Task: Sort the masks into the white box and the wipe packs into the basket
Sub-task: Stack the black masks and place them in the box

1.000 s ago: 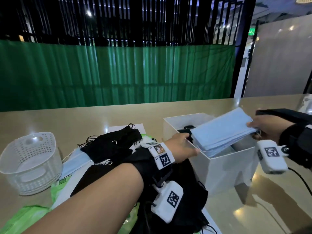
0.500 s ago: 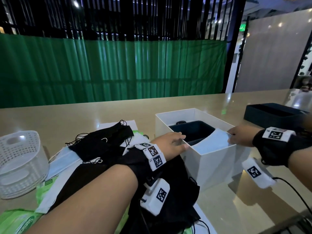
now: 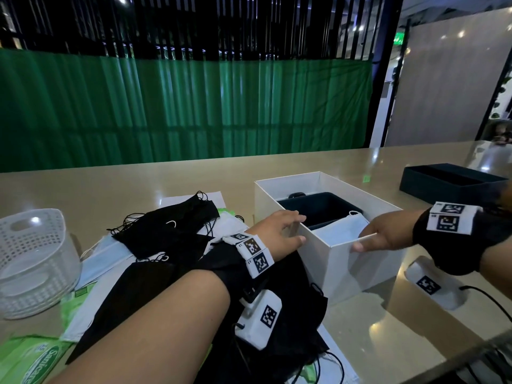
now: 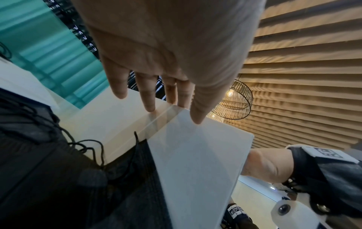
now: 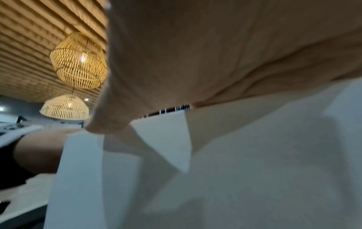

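Observation:
The white box stands mid-table with a stack of light blue masks inside, leaning on its near right wall beside a dark inner tray. My left hand touches the box's near left corner with straight fingers. My right hand straddles the near right rim, thumb flat outside, fingers over the masks. Black masks and more blue masks are piled left of the box. Green wipe packs lie at the near left. The white basket holds nothing I can see.
A dark open box sits at the far right of the table. Bare tabletop lies in front of and to the right of the white box. A black cable trails from my right wrist. A green curtain hangs behind the table.
The blue mask stack has gone from above the box down into it. My right hand let go and now sits on the rim. My left hand stayed at the box corner.

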`<state>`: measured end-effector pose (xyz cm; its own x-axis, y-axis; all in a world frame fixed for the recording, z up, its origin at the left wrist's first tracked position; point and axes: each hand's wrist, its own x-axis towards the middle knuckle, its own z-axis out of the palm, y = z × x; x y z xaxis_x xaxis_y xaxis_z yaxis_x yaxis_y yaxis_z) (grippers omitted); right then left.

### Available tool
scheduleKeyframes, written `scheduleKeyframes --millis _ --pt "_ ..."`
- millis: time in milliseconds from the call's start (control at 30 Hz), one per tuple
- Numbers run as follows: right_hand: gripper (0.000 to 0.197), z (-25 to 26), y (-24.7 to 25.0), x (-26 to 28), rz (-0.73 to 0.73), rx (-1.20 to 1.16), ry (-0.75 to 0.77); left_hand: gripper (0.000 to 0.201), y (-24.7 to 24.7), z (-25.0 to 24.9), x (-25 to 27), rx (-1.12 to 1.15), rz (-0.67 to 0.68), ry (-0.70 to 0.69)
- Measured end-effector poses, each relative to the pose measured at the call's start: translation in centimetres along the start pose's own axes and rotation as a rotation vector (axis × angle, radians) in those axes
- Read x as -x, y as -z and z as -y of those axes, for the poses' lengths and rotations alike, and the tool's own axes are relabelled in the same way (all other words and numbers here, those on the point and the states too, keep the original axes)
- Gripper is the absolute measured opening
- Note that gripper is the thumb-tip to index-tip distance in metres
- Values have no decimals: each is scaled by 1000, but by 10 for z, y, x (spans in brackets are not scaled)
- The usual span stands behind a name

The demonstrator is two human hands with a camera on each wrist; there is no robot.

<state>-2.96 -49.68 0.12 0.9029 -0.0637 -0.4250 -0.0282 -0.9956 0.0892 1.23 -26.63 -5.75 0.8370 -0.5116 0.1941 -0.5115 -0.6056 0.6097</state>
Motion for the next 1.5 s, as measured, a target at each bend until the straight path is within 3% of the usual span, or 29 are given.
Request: scheduleKeyframes --millis 100,367,533,600,700,767,933,967,1033,1100,1167,1300,1500 --pt "59 1 -3 -5 -5 -6 11 48 1 -1 1 -10 5 5" --pt "37 -4 -7 -7 -59 -82 88 61 7 -5 8 -80 105 8" --pt "59 -8 13 9 -192 -300 252 72 29 -9 29 -11 41 59" --pt "48 -2 25 21 -230 -419 351 65 47 -6 42 52 17 82" --pt "70 12 38 34 -287 -542 515 42 78 5 63 124 35 137" --pt "74 28 43 39 -310 -606 586 27 95 19 75 114 25 180" --pt "60 77 37 49 -328 -693 669 16 124 57 111 73 -7 359" --pt "49 88 34 50 -322 -691 678 17 127 64 119 51 -13 402" --pt "21 107 28 48 -330 -616 661 22 131 80 133 -15 -27 495" --pt "13 124 21 42 -322 -473 624 29 133 96 145 -139 -25 597" --pt "17 139 14 35 -273 -292 574 36 135 110 156 -264 -21 714" --pt "26 158 2 16 -183 -53 470 49 137 133 172 -278 -25 904" --pt "40 176 -9 -7 -70 294 327 38 127 149 174 -133 -44 953"
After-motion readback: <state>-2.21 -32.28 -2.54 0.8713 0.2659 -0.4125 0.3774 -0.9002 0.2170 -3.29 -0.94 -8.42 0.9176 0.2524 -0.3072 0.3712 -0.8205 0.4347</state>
